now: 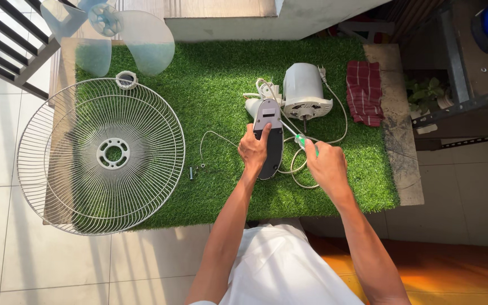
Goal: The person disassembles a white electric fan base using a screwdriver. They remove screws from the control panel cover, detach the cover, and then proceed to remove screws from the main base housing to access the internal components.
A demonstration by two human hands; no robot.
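Note:
My left hand (253,149) grips a grey and dark fan base housing (269,116) that lies on the green artificial grass mat (221,73). My right hand (326,165) holds a green-handled screwdriver (299,139), its metal shaft angled up-left with the tip at the housing's right side. Just beyond sits the white fan motor unit (304,89), with a white power cord (341,116) looping around it and under my right hand.
A white wire fan guard (101,155) lies at the mat's left edge, a white ring (125,79) on its rim. Translucent blue fan blades (108,35) rest at the top left. A red checked cloth (364,91) lies right. Small screws (192,171) lie on the grass.

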